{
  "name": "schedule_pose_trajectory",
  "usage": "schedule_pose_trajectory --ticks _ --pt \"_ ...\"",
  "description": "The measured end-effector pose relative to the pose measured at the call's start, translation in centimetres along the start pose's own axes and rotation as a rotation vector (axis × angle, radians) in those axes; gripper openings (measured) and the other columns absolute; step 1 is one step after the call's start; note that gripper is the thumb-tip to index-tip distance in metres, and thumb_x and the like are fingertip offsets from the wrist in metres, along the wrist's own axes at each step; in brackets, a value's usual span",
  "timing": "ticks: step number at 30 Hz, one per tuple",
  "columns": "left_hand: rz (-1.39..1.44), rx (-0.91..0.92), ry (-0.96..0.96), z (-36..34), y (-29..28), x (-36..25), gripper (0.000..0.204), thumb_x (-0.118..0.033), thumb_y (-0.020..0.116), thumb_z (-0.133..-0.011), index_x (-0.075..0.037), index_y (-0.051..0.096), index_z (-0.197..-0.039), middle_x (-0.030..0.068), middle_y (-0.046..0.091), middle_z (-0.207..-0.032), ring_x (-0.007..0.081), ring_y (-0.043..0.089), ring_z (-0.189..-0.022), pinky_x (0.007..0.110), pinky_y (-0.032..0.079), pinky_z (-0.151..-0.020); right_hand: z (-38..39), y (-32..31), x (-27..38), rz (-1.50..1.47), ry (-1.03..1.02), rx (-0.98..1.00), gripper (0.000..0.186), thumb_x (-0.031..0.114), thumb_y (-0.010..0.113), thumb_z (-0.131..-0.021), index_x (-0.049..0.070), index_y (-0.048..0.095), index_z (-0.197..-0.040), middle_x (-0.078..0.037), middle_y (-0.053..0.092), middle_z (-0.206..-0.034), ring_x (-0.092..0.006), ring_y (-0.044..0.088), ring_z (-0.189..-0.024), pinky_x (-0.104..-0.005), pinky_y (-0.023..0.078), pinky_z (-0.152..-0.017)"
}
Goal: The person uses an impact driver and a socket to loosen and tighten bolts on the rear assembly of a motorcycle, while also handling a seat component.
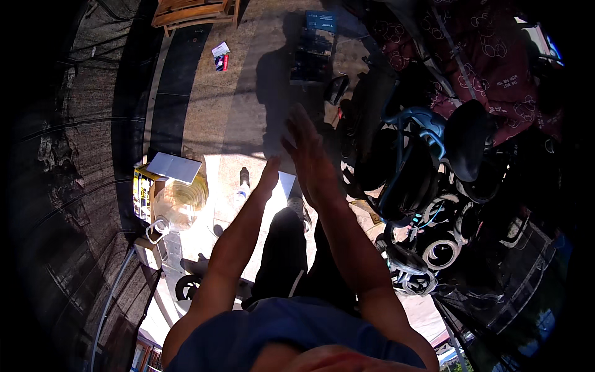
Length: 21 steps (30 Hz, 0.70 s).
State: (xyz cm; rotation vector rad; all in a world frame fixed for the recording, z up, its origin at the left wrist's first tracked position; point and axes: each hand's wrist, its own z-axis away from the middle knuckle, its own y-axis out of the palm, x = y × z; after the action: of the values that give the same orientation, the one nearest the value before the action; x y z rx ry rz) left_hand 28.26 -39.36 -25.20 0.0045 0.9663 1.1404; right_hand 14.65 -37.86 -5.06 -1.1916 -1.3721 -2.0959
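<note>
My left hand is raised in front of my body, seen nearly edge-on with its fingers stretched out. Beside it, to the right and a little higher, my right hand is also open, its fingers extended and slightly apart, partly in shade. A gap lies between the two hands, and neither holds anything I can see. A white sheet-like piece shows in that gap; it appears to lie below the hands. Beneath my forearms are my dark-trousered legs. A dark shoe-like thing is on the floor left of my left hand.
On the left stand a clear round tub and a pale flat panel. To the right are a blue frame with a black seat and several pale rings. Farther off are leaflets, a wooden stand and a blue box.
</note>
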Motion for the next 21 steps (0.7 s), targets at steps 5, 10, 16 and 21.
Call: schedule_pose_trajectory --ticks 5,10,16,21 --pt "0.418 0.213 -0.099 -3.3 5.7 -17.3 0.071 -0.056 0.036 -0.106 -0.004 0.033 -0.154 0.0139 0.039 -0.155 0.0281 0.038 -0.143 0.040 0.029 -0.118 -9.6 4.4 7.0 1.050 -0.557 0.138 0.069 0.048 0.049 -0.102 0.006 0.036 -0.154 -0.022 0.032 -0.159 -0.0386 0.027 -0.149 -0.0488 0.022 -0.120" --pt "-0.131 0.189 0.150 -9.0 10.4 -42.0 0.062 -0.048 0.040 -0.108 -0.002 0.041 -0.149 0.0155 0.049 -0.146 0.0247 0.048 -0.135 0.038 0.035 -0.114 -10.0 -16.0 -5.3 1.541 0.593 -0.036 0.075 0.050 0.062 -0.092 0.003 0.043 -0.147 -0.026 0.050 -0.144 -0.0439 0.054 -0.127 -0.0549 0.044 -0.103" --pt "-0.642 -0.450 0.193 -16.4 -5.7 -55.5 0.041 -0.023 0.063 -0.101 0.002 0.057 -0.133 0.0109 0.064 -0.122 0.0166 0.058 -0.118 0.028 0.045 -0.101 -16.5 -21.7 -0.6 1.307 0.993 -0.185 0.061 0.039 0.070 -0.088 0.000 0.058 -0.134 -0.023 0.064 -0.129 -0.0397 0.060 -0.122 -0.0426 0.047 -0.104" --pt "-0.702 -0.703 -0.234 -19.0 -18.5 -54.5 0.038 -0.022 0.065 -0.098 0.005 0.060 -0.124 0.0133 0.068 -0.110 0.0193 0.067 -0.094 0.031 0.053 -0.082 -35.5 -20.8 6.7 1.092 0.837 -0.293 0.047 0.027 0.069 -0.094 0.001 0.059 -0.132 -0.019 0.071 -0.112 -0.0264 0.070 -0.099 -0.0355 0.054 -0.086"
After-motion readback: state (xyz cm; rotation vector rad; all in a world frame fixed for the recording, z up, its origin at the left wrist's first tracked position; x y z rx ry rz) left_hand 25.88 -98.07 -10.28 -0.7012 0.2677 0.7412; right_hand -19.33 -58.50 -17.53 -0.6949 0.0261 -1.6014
